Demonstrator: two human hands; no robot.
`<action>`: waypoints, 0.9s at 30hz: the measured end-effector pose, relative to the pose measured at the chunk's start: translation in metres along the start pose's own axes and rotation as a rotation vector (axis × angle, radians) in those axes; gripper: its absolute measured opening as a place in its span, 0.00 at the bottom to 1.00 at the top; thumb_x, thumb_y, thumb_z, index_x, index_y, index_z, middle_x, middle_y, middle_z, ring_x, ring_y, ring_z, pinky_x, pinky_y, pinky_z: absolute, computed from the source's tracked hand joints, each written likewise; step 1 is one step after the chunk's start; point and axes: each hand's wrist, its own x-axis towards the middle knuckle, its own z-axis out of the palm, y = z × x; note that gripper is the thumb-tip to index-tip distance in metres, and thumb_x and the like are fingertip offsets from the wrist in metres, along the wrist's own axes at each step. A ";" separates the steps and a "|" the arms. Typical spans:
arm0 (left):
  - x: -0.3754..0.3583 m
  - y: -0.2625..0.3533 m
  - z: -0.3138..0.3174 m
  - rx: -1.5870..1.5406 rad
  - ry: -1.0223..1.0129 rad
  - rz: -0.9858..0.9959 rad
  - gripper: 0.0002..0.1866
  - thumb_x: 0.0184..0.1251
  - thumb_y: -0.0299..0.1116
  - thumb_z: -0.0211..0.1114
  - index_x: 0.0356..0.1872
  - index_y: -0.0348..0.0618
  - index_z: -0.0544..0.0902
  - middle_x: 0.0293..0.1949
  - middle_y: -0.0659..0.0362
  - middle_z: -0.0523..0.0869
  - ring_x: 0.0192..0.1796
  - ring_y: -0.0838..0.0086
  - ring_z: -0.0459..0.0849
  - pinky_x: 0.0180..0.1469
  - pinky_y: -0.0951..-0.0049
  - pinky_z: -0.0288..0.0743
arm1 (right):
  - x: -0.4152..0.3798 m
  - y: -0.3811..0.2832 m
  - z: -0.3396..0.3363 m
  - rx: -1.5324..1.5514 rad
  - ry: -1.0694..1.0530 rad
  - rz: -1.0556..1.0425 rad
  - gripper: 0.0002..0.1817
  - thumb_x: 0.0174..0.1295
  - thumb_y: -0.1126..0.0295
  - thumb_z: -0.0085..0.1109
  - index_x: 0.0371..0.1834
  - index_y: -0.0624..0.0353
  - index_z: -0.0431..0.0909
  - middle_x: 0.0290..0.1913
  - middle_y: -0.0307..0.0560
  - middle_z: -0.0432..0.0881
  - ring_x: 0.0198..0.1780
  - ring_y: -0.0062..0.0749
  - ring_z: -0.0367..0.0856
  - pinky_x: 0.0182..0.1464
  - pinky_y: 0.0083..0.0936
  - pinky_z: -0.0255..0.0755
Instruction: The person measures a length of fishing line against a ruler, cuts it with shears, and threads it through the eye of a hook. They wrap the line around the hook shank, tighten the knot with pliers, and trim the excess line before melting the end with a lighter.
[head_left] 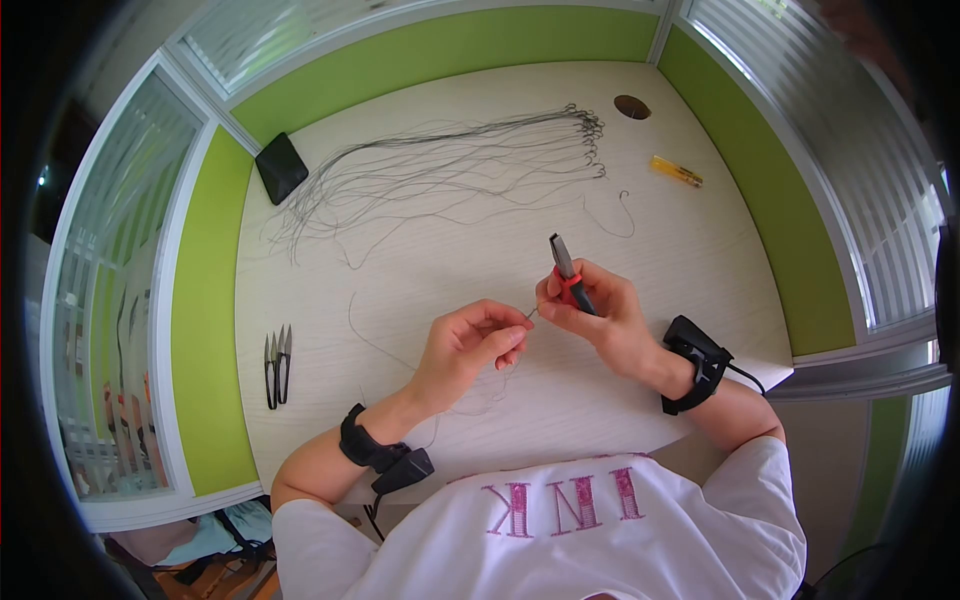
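My left hand [468,350] is closed in a pinch on a thin fishing line [375,346], which trails in loose curves over the table to the left and below the wrist. A tiny dark piece [531,314] bridges the fingertips of both hands; it is too small to tell whether it is a hook. In my right hand [610,318] lie pliers [562,258] with red and black handles, their jaws pointing up and away, while the thumb and forefinger meet near the small piece.
Fishing lines [430,150] with several hooks [590,130] stretch across the table's far side. One separate hook [625,196] lies nearer. Thread snips [279,368] sit left, a black flat object [281,168] back left, a yellow tube [677,171] right. Green partitions [450,48] enclose the table.
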 end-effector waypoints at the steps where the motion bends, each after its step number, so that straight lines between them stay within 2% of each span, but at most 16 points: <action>1: 0.000 0.000 0.000 -0.038 0.002 -0.009 0.07 0.67 0.27 0.57 0.41 0.34 0.78 0.29 0.60 0.80 0.29 0.82 0.73 0.30 0.81 0.66 | 0.000 0.000 0.000 -0.002 -0.013 0.003 0.07 0.60 0.77 0.59 0.39 0.62 0.72 0.39 0.35 0.76 0.41 0.15 0.72 0.46 0.16 0.67; 8: -0.002 -0.001 -0.002 -0.029 0.027 -0.013 0.08 0.68 0.30 0.57 0.41 0.35 0.78 0.30 0.63 0.79 0.29 0.85 0.70 0.29 0.83 0.61 | -0.001 0.002 -0.002 -0.008 -0.083 -0.016 0.08 0.60 0.79 0.58 0.40 0.62 0.72 0.40 0.36 0.76 0.43 0.16 0.72 0.48 0.16 0.67; 15: -0.003 -0.003 -0.002 0.047 0.050 -0.010 0.08 0.67 0.30 0.60 0.40 0.36 0.79 0.31 0.65 0.80 0.30 0.89 0.71 0.31 0.86 0.63 | -0.002 0.004 0.000 -0.045 -0.089 -0.041 0.08 0.60 0.78 0.59 0.41 0.61 0.72 0.39 0.36 0.77 0.40 0.16 0.72 0.47 0.16 0.67; 18: -0.002 -0.002 0.001 0.101 0.147 0.041 0.05 0.65 0.26 0.61 0.38 0.36 0.78 0.29 0.65 0.79 0.28 0.87 0.69 0.30 0.85 0.62 | -0.001 0.006 -0.003 -0.206 -0.066 -0.089 0.09 0.57 0.76 0.61 0.40 0.62 0.72 0.35 0.37 0.78 0.38 0.17 0.73 0.45 0.17 0.67; 21: -0.002 -0.002 -0.004 0.168 0.210 0.118 0.04 0.64 0.25 0.62 0.37 0.36 0.78 0.31 0.64 0.80 0.32 0.87 0.73 0.32 0.86 0.65 | 0.001 0.003 -0.005 -0.278 0.018 -0.093 0.11 0.54 0.75 0.64 0.39 0.62 0.74 0.32 0.39 0.79 0.36 0.20 0.74 0.43 0.18 0.67; 23: -0.002 -0.004 -0.006 0.201 0.230 0.118 0.05 0.63 0.24 0.63 0.37 0.36 0.78 0.32 0.64 0.80 0.34 0.87 0.75 0.35 0.85 0.68 | 0.002 0.003 -0.009 -0.547 0.055 -0.285 0.12 0.53 0.74 0.65 0.39 0.64 0.75 0.32 0.41 0.79 0.36 0.22 0.74 0.43 0.20 0.68; 27: -0.003 -0.003 -0.001 0.273 0.225 0.153 0.04 0.62 0.23 0.62 0.37 0.35 0.78 0.33 0.63 0.81 0.35 0.86 0.76 0.36 0.85 0.69 | -0.001 0.000 -0.003 -0.587 0.030 -0.310 0.13 0.52 0.74 0.65 0.40 0.65 0.76 0.33 0.44 0.80 0.35 0.24 0.75 0.43 0.21 0.69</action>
